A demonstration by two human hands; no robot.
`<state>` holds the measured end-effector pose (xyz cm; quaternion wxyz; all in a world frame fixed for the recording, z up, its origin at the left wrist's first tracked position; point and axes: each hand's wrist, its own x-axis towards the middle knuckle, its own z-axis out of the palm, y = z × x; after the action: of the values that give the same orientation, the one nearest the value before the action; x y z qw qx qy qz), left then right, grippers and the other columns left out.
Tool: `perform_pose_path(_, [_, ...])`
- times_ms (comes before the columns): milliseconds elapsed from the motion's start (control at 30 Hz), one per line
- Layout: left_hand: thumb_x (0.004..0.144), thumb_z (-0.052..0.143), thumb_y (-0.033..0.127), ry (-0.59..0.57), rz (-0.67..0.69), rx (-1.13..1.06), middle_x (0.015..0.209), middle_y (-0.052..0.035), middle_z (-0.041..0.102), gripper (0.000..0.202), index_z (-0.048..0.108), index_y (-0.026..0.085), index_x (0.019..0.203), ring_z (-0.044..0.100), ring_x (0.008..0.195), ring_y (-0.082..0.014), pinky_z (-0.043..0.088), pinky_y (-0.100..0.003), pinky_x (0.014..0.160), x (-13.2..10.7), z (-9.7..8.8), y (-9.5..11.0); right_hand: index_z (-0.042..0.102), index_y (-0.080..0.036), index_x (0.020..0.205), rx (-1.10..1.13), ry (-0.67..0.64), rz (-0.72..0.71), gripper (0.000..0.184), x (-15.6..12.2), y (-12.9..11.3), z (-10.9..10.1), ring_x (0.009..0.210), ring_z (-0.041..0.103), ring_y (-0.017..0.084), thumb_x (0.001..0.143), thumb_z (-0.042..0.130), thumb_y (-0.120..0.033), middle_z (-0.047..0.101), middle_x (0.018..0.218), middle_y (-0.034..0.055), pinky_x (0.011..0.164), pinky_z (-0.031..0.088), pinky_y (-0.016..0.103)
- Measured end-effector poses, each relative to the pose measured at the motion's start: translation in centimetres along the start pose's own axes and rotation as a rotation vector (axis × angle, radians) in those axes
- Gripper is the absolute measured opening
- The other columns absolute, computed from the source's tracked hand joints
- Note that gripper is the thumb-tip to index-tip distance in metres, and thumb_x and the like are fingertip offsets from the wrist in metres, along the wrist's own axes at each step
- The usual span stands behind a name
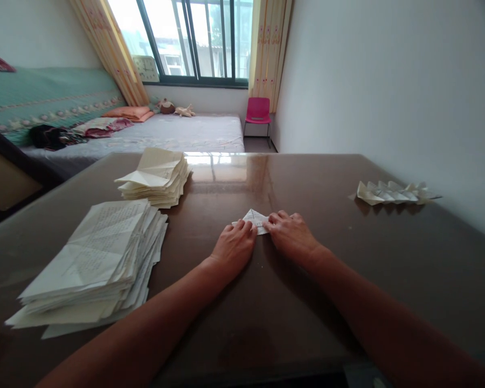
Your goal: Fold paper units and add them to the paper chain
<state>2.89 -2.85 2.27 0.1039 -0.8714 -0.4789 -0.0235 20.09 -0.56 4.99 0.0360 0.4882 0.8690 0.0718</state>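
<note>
A small folded sheet of paper (252,216) lies on the brown glossy table (262,312), its pointed top facing away from me. My left hand (235,242) covers its left part, fingers curled and pressed down on it. At the right corner, my right hand (290,233) grips the paper with bent fingers. My fingers hide both sides of the sheet. To the left lies a large stack of creased, handwritten sheets (92,253). Behind that stack is a smaller pile of yellowish folded paper (156,175).
A row of folded paper pieces (396,193) sits at the table's right, near the white wall (388,81). Beyond the table are a bed (194,132) and a pink chair (257,111) below a window. A dark chair back (12,172) stands at the left edge.
</note>
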Motion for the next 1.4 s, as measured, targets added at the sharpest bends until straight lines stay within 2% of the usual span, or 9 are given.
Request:
perform_pose_path(233, [0.093, 0.040, 0.019, -0.036, 0.011, -0.029, 0.108, -0.0099, 0.057, 0.025, 0.057, 0.019, 0.111, 0.051, 0.102, -0.0245, 0.047, -0.036, 0.079, 0.7, -0.6, -0.8, 0.066, -0.023, 0.096, 0.117, 0.008, 0.112, 0.031, 0.8, 2.2, 0.6, 0.091, 0.059, 0.020, 0.096, 0.038, -0.037, 0.063, 0.101, 0.0068, 0.068, 0.039, 0.029])
perform_pose_path(400, [0.092, 0.039, 0.017, -0.106, 0.003, -0.048, 0.102, -0.0100, 0.058, 0.022, 0.061, 0.017, 0.098, 0.055, 0.097, -0.0219, 0.049, -0.031, 0.077, 2.2, -1.2, -1.1, 0.064, -0.026, 0.093, 0.302, 0.059, 0.204, 0.023, 1.8, 3.1, 2.0, 0.083, 0.061, 0.015, 0.090, 0.051, -0.045, 0.065, 0.095, 0.0007, 0.062, 0.037, 0.024])
perform_pose_path(533, [0.094, 0.038, 0.025, -0.118, -0.022, -0.142, 0.107, -0.0061, 0.057, 0.024, 0.058, 0.021, 0.106, 0.061, 0.090, -0.0187, 0.050, -0.030, 0.077, 4.3, -1.3, -1.7, 0.063, -0.026, 0.091, 0.351, 0.076, 0.221, 0.020, 2.0, 3.3, 2.4, 0.082, 0.060, 0.015, 0.088, 0.053, -0.043, 0.065, 0.094, -0.0002, 0.060, 0.035, 0.023])
perform_pose_path(633, [0.090, 0.047, 0.032, -0.128, -0.059, -0.218, 0.122, -0.0055, 0.051, 0.031, 0.051, 0.024, 0.120, 0.062, 0.099, -0.0190, 0.048, -0.030, 0.085, 5.9, -1.0, -2.6, 0.063, -0.025, 0.090, 0.363, 0.081, 0.215, 0.019, 1.9, 3.3, 2.4, 0.084, 0.060, 0.015, 0.088, 0.054, -0.041, 0.065, 0.095, 0.0000, 0.061, 0.035, 0.023])
perform_pose_path(700, [0.088, 0.049, 0.036, -0.188, -0.079, -0.228, 0.124, -0.0053, 0.051, 0.033, 0.052, 0.025, 0.120, 0.062, 0.101, -0.0200, 0.047, -0.030, 0.087, 6.8, -0.7, -3.2, 0.063, -0.026, 0.090, 0.373, 0.080, 0.207, 0.018, 1.9, 3.4, 2.5, 0.086, 0.060, 0.015, 0.088, 0.053, -0.041, 0.065, 0.096, 0.0000, 0.062, 0.035, 0.023])
perform_pose_path(867, [0.085, 0.052, 0.042, -0.288, -0.052, -0.239, 0.117, -0.0031, 0.054, 0.032, 0.054, 0.028, 0.113, 0.061, 0.099, -0.0189, 0.046, -0.030, 0.086, 8.2, -0.4, -4.6, 0.064, -0.026, 0.092, 0.388, 0.058, 0.221, 0.019, 2.1, 3.4, 2.4, 0.089, 0.060, 0.015, 0.088, 0.053, -0.042, 0.066, 0.098, 0.0003, 0.063, 0.037, 0.023])
perform_pose_path(1133, [0.074, 0.060, 0.054, -0.337, 0.005, -0.273, 0.116, -0.0004, 0.057, 0.041, 0.058, 0.028, 0.105, 0.059, 0.096, -0.0183, 0.044, -0.026, 0.079, 9.7, -0.5, -6.4, 0.064, -0.027, 0.092, 0.411, 0.052, 0.225, 0.019, 2.1, 3.5, 2.3, 0.088, 0.060, 0.015, 0.087, 0.054, -0.042, 0.066, 0.098, 0.0003, 0.063, 0.036, 0.023])
perform_pose_path(1300, [0.061, 0.064, 0.068, -0.375, -0.074, -0.347, 0.098, -0.0005, 0.065, 0.061, 0.058, 0.026, 0.104, 0.060, 0.086, -0.0190, 0.041, -0.024, 0.067, 9.8, 0.0, -7.1, 0.065, -0.027, 0.091, 0.449, 0.093, 0.209, 0.017, 2.2, 3.6, 2.9, 0.083, 0.061, 0.014, 0.085, 0.057, -0.040, 0.066, 0.094, -0.0010, 0.060, 0.034, 0.023])
perform_pose_path(1400, [0.059, 0.066, 0.066, -0.362, -0.094, -0.408, 0.088, -0.0001, 0.066, 0.055, 0.063, 0.023, 0.093, 0.060, 0.078, -0.0178, 0.038, -0.024, 0.061, 9.8, 0.6, -7.2, 0.065, -0.027, 0.092, 0.463, 0.091, 0.202, 0.016, 2.2, 3.7, 3.0, 0.082, 0.060, 0.013, 0.085, 0.057, -0.039, 0.066, 0.094, -0.0012, 0.061, 0.035, 0.023])
